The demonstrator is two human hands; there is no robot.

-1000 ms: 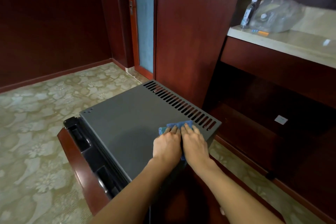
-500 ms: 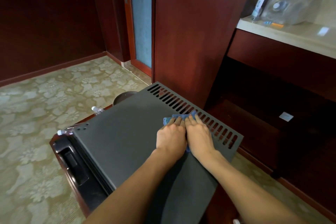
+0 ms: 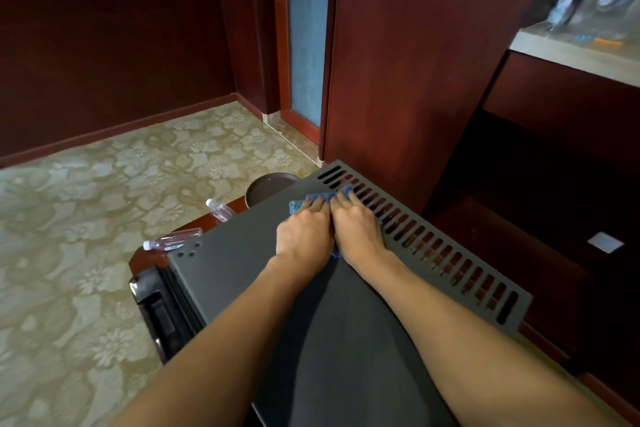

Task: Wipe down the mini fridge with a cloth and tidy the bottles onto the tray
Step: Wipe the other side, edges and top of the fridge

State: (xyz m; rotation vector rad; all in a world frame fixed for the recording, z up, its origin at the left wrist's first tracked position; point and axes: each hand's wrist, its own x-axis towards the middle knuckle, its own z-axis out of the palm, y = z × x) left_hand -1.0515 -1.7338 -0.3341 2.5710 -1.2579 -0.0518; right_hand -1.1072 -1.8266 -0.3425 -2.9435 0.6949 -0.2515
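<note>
A person presses a blue cloth (image 3: 313,200) flat against the grey top of a mini fridge (image 3: 235,263), the left hand (image 3: 304,236) and right hand (image 3: 356,232) side by side, fingers straight and spread over the fabric, gripping nothing. The cloth lies near the far end of the lid, just beside the row of vent slots (image 3: 426,243), with only its front edge showing beyond the fingertips. The wiping step looks to be in hand, and much of the lid toward the near edge is likely left to cover. Two clear bottles, one lying on its side (image 3: 172,241) and a smaller one (image 3: 219,210), wait on the wooden surface just beyond the fridge, near a round dark tray (image 3: 263,185); neither is on it. The next move probably calls for steady downward pressure, then freeing a hand to lift the bottles across.
</note>
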